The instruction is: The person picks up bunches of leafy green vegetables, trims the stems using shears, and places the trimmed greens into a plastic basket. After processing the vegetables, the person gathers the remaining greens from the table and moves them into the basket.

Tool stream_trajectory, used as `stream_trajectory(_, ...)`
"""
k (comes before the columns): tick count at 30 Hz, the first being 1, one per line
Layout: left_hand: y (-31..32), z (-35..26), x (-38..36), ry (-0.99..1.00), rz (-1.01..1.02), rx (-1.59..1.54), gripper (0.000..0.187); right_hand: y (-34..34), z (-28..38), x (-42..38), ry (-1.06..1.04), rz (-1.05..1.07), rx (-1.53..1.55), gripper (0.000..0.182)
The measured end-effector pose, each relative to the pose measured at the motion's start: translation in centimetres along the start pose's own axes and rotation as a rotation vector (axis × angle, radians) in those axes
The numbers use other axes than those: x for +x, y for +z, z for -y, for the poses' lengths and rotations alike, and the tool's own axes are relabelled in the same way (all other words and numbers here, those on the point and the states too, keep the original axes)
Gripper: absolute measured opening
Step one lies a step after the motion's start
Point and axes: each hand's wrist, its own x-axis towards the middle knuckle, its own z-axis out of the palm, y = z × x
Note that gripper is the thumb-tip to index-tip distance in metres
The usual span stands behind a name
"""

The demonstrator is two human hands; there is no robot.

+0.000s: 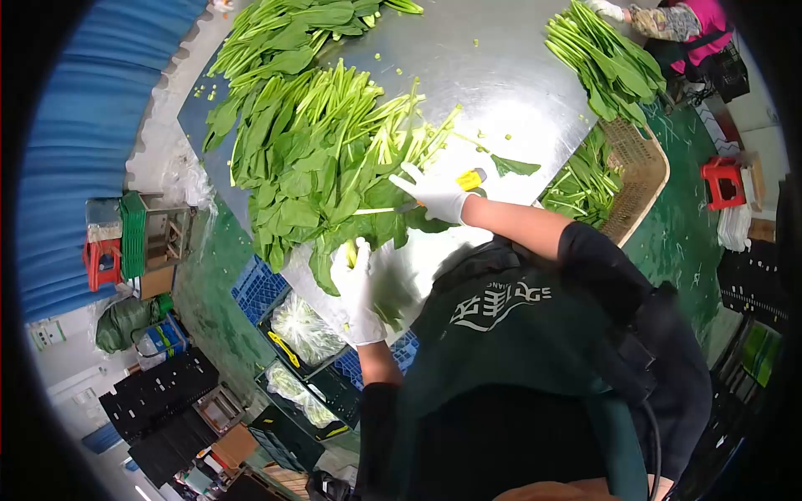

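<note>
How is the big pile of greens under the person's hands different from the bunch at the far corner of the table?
The big pile of greens sprawls loosely, stalks fanned many ways; the far bunch lies tidier, stalks mostly parallel. The big pile is much larger. The person's left hand and right hand, which holds a yellow-handled knife, work the big pile; another person's gloved hand touches the far bunch. Both lie on the metal table.

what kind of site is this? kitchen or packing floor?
Looks like a produce trimming or packing floor, not a kitchen: heaps of leafy greens on a big steel table, a wicker basket of greens beside it, stacked plastic crates on a green floor.
</note>
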Motion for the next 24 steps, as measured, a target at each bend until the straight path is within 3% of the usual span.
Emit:
stream_trajectory(3, -0.2, -1.7, -0.9, -0.153, 0.019, -0.11, 0.025, 4.5, -3.8, 0.1, -0.088, 0.045, 0.098, 0.036)
stream_trajectory(4, -0.2, 0.0, -0.6, -0.013, -0.04, 0.016, 0.024, 4.0, -4.0, -1.1, 0.167, -0.223, 0.522, 0.024)
stream_trajectory(6, -0.2, 2.0, 0.1, -0.014, -0.012, 0.01, 0.023, 2.8, -6.9, -4.9, 0.002, 0.068, 0.177, 0.022)
stream_trajectory(8, 0.0, 1.1, 0.6, -0.016, 0.01, 0.001, 0.023, 0.9, -9.1, -8.8, 0.088, 0.104, 0.014, 0.021)
stream_trajectory(9, 0.2, -0.8, 1.1, -0.034, 0.06, -0.008, 0.023, 0.4, -10.5, -11.1, 0.066, -0.022, -0.008, 0.018)
stream_trajectory(10, 0.7, -2.1, 2.1, -0.05, 0.111, -0.018, 0.023, -1.4, -11.0, -13.3, 0.327, 0.112, 0.105, 0.017)
stream_trajectory(11, 1.7, -1.5, 3.6, -0.049, 0.113, -0.017, 0.023, -2.0, -12.5, -16.0, 0.192, 0.009, -0.016, 0.016)
stream_trajectory(13, 4.4, 0.6, 7.1, 0.194, -0.006, 0.166, 0.026, -3.6, -14.7, -21.0, 0.302, -0.037, -0.061, 0.017)
stream_trajectory(14, 5.3, -2.1, 8.2, 0.215, 0.029, 0.185, 0.027, -4.5, -15.9, -23.1, 0.436, 0.16, -0.146, 0.016)
stream_trajectory(16, 8.3, -5.0, 10.7, 0.334, 0.007, 0.257, 0.028, -5.4, -18.3, -27.4, 0.48, 0.076, -0.206, 0.023)
stream_trajectory(17, 9.9, -4.8, 12.2, 0.433, -0.049, 0.306, 0.029, -6.3, -18.8, -28.6, 0.563, 0.111, -0.224, 0.037)
stream_trajectory(19, 12.2, -4.9, 14.3, 0.404, 0.009, 0.568, 0.031, -5.7, -20.9, -31.0, 0.706, 0.049, -0.328, 0.051)
stream_trajectory(20, 13.1, -4.8, 15.0, 0.345, 0.099, 0.769, 0.033, -5.5, -21.4, -31.7, 0.711, 0.046, -0.327, 0.051)
stream_trajectory(23, 15.0, -3.2, 15.7, 0.313, 0.053, 0.699, 0.032, -7.6, -19.4, -29.8, 0.836, -0.08, -0.206, 0.052)
stream_trajectory(24, 15.2, -2.4, 15.6, 0.43, -0.028, 0.704, 0.03, -8.2, -18.3, -28.2, 0.846, -0.122, -0.094, 0.048)
